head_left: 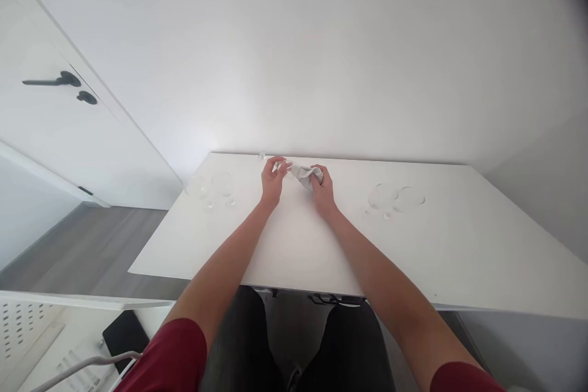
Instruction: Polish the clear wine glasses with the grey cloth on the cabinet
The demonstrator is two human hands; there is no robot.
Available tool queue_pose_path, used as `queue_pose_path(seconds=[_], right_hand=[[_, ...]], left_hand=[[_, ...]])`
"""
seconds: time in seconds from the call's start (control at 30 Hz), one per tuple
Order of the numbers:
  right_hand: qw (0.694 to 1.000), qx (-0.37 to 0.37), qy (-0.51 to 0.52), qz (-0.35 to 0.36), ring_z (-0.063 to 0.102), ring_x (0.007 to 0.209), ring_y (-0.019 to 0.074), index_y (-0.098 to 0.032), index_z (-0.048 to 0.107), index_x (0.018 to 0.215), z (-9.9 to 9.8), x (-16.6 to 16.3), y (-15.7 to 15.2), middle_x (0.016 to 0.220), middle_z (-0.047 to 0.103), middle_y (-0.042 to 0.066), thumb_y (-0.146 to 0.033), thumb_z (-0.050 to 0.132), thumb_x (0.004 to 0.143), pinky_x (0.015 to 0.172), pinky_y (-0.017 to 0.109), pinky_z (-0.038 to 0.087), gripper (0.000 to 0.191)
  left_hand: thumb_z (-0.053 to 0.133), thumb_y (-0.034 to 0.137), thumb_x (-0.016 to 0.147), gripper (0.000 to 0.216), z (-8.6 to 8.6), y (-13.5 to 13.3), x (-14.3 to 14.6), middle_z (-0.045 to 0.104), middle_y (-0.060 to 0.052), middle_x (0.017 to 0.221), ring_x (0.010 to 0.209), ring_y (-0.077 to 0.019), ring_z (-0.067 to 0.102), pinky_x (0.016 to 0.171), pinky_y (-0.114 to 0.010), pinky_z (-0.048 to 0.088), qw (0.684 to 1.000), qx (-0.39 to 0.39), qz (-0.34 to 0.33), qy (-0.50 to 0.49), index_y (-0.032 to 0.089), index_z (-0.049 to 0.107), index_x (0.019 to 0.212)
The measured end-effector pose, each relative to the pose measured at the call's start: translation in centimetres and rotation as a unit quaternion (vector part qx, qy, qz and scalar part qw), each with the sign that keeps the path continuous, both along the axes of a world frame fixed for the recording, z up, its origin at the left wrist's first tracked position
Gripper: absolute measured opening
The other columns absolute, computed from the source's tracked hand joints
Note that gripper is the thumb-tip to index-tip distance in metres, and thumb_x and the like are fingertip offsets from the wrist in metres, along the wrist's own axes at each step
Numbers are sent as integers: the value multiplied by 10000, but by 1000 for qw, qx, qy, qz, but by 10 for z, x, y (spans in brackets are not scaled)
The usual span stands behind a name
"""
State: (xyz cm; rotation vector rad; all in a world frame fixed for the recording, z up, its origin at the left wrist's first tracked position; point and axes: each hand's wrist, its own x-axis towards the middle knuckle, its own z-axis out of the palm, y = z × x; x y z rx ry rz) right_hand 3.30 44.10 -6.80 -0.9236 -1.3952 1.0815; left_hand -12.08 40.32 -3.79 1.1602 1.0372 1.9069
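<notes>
Over the far middle of the white table [303, 245], my left hand [272, 182] is closed around a small clear glass-like object [278, 165]. Most of that object is hidden by my fingers, and its kind cannot be made out. My right hand [324, 193] grips a crumpled pale grey cloth [304, 175], whose free end reaches toward the clear object. Just beyond my left hand, near the wall, shows another small see-through piece [261, 156].
See-through round glass-like pieces [221, 184] stand at the table's left, with similar ones [383, 196] at the right; their outlines are faint. A wall [321, 61] borders the table's far edge. At left is a door with a dark handle [64, 78].
</notes>
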Motion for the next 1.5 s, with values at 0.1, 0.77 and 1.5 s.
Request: queue_pose_path(seconds=[0.1, 0.77, 1.5], right_hand=[[998, -14, 28, -48, 487, 778, 148, -246, 523, 893, -9, 2, 6, 841, 505, -36, -422, 663, 891, 708, 251, 412, 226], [950, -34, 137, 280, 651, 1199, 246, -334, 218, 1629, -1, 11, 6, 1385, 646, 48, -495, 761, 862, 1005, 431, 543, 954], [935, -152, 214, 240, 683, 1162, 239, -334, 581, 1268, -3, 16, 17, 1297, 691, 12, -469, 743, 886, 1004, 526, 616, 436]], left_hand=[[707, 535, 919, 363, -15, 17, -5, 624, -76, 1171, 1081, -235, 737, 975, -421, 574, 1000, 0, 4, 14, 230, 634, 1103], [585, 630, 968, 471, -20, 19, 3, 626, -123, 1384, 1161, -252, 702, 897, -367, 595, 983, 37, -144, 110, 248, 615, 1242], [731, 627, 869, 539, -36, 34, -1, 668, -74, 1164, 983, -204, 689, 840, -313, 576, 983, 27, -104, 151, 283, 626, 1270]])
